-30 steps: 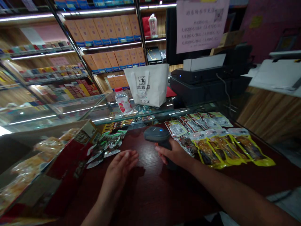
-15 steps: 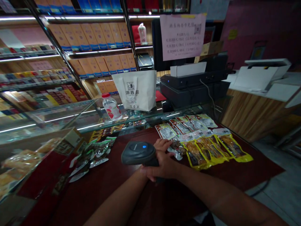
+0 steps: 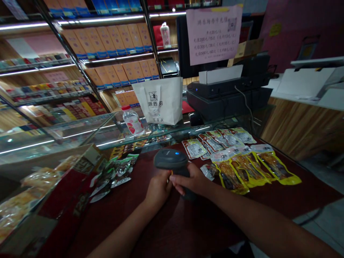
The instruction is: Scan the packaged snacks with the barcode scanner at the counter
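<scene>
My right hand [image 3: 194,180] is wrapped round the grip of a dark barcode scanner [image 3: 171,159], whose blue light is lit. The scanner's head points left, above the dark red tabletop [image 3: 172,225]. Close under it, my left hand [image 3: 158,187] is closed with its fingertips drawn together near the right hand's fingers; what they hold, if anything, is hidden. Just right of the scanner lies a small clear-and-silver snack packet [image 3: 209,171], partly behind my right hand. Beyond it are several yellow-edged vacuum packs of meat [image 3: 231,173] and a row of flat printed packets [image 3: 194,148].
On the left stand an open carton [image 3: 60,193] of wrapped food and a pile of green-and-silver packets [image 3: 118,173]. A glass counter [image 3: 107,138] behind carries a red-capped bottle [image 3: 133,122], a white bag [image 3: 163,102] and a black till [image 3: 228,96]. Stocked shelves [image 3: 120,57] line the back.
My left hand has drawn back from the packets, leftward to just below the scanner's head. My right hand still holds the scanner, now slightly higher. The view has shifted a little.
</scene>
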Tool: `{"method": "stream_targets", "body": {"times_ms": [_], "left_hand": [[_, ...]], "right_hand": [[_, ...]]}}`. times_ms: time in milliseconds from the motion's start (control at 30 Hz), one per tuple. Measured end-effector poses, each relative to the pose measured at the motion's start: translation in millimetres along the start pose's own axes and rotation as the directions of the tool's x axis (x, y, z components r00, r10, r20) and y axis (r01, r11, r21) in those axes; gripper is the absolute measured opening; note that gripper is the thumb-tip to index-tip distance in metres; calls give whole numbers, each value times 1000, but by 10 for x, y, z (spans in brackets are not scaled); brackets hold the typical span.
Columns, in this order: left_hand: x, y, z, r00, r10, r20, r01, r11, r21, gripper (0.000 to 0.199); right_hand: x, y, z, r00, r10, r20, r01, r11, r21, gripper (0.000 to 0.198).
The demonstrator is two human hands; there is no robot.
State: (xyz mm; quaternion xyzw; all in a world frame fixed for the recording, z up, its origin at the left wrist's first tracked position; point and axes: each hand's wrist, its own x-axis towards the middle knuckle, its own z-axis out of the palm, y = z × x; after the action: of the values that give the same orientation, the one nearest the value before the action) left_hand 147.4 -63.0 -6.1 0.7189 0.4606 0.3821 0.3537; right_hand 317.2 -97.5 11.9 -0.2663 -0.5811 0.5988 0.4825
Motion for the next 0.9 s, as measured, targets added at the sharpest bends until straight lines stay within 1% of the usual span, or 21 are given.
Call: {"method": "stream_targets", "body": {"times_ms": [33, 100, 167, 233, 300, 367, 433, 467, 500, 567, 633, 667, 700, 767, 800, 833, 900], "left_hand": [[-56, -3, -73, 1000, 16, 5, -16, 1000, 24, 1], [-168, -27, -192, 1000, 10, -2, -10, 1000, 19, 8], [-241, -67, -264, 998, -32, -53, 29, 998, -50, 13], [-261, -108, -303, 990, -24, -138, 9, 994, -110, 15], [-243, -144, -336, 976, 46, -213, -75, 988, -133, 13], [-219, -170, -376, 959, 132, -252, -166, 979, -119, 7], [-212, -177, -417, 949, 200, -245, -223, 972, -72, 4], [-218, -169, -432, 949, 216, -231, -233, 971, -50, 3], [-229, -151, -439, 952, 221, -210, -234, 972, -36, 3], [-262, -88, -428, 965, 213, -156, -222, 974, -43, 5], [-293, -11, -383, 978, 176, -111, -191, 971, -144, 7], [-302, 23, -354, 983, 143, -113, -167, 957, -236, 13], [-304, 49, -325, 986, 96, -134, -138, 927, -349, 24], [-288, 68, -278, 983, -52, -177, -57, 824, -564, 49], [-271, 60, -264, 974, -140, -178, -6, 768, -641, 59], [-251, 44, -257, 964, -219, -152, 54, 720, -692, 66], [-212, -6, -254, 941, -335, -35, 204, 649, -733, 67]], "right_hand": [[19, 24, -6, 998, 1, -64, 0, 1000, 20, 29], [62, 75, -16, 977, 19, -212, -6, 998, 64, 33], [101, 114, -27, 925, 39, -378, -6, 996, 89, 40], [128, 138, -45, 870, 48, -491, -6, 996, 85, 43], [142, 146, -69, 841, 55, -539, -19, 997, 73, 45], [146, 146, -89, 830, 65, -554, -37, 997, 62, 47], [139, 151, -100, 826, 80, -557, -59, 997, 56, 48], [132, 159, -102, 827, 94, -554, -77, 996, 54, 49], [123, 171, -104, 823, 112, -556, -100, 994, 52, 49], [101, 207, -112, 801, 137, -583, -142, 989, 37, 51], [80, 253, -130, 779, 136, -612, -167, 986, 7, 55], [72, 275, -141, 773, 129, -621, -173, 985, -11, 57], [67, 294, -152, 771, 120, -626, -179, 983, -32, 59], [63, 316, -167, 771, 110, -627, -193, 979, -65, 60], [64, 320, -169, 771, 104, -629, -196, 978, -79, 60], [65, 320, -168, 770, 93, -631, -193, 977, -92, 59], [70, 314, -161, 775, 65, -628, -180, 976, -121, 56]]}}
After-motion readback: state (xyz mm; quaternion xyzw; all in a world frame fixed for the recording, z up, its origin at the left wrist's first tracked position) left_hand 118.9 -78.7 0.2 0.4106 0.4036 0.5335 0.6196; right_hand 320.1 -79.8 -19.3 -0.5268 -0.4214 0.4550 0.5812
